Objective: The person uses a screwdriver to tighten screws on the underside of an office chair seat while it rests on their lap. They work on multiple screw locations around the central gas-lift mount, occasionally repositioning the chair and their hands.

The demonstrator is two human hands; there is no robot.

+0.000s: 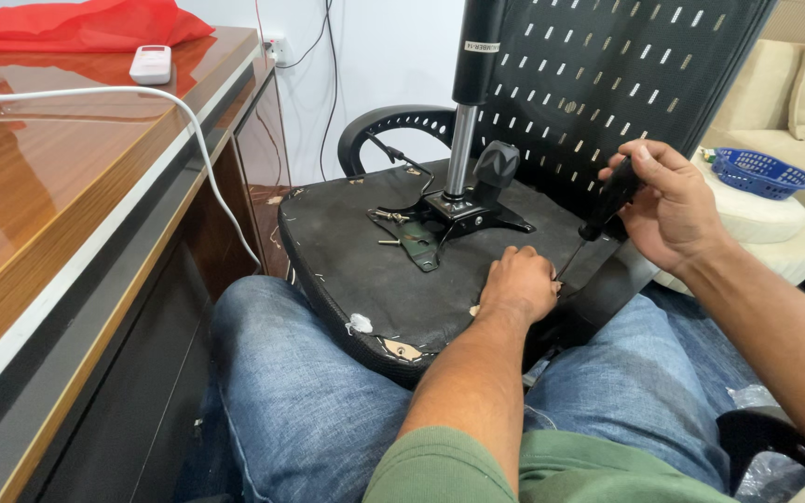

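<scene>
1. Glossy brown wood covers the surface [39, 214] at left; it has a pale edge strip and dark panels below. A white cable [199, 140] curves over its top and down its side.
2. At its far end lie a crumpled red cloth [76, 23] and a small white remote [151, 64].
3. White wall stands behind, with thin dark wires hanging near a socket.
4. An office chair lies upturned across the person's lap, which is in blue jeans [300, 391]. The seat [375, 261], underside up, is rounded, covered in matte black fabric with small tears and staples at the rim.
5. A black metal plate [463, 212] is fixed at the seat's middle; a shiny steel column rises from it into a black cylinder [477, 47]. A black knob [497, 165] stands just beside it.
6. The chair's back [607, 84] is black plastic, pierced with rows of short slots.
7. The left hand [517, 284] rests clenched on the seat's near right edge, pressing at the screwdriver's tip.
8. The right hand [668, 205] grips the black handle of a screwdriver [598, 219], its thin shaft slanting down to the seat edge by the left hand.
9. At right, a cream sofa [794, 102], round pale cushions and a blue plastic basket [761, 172].
</scene>
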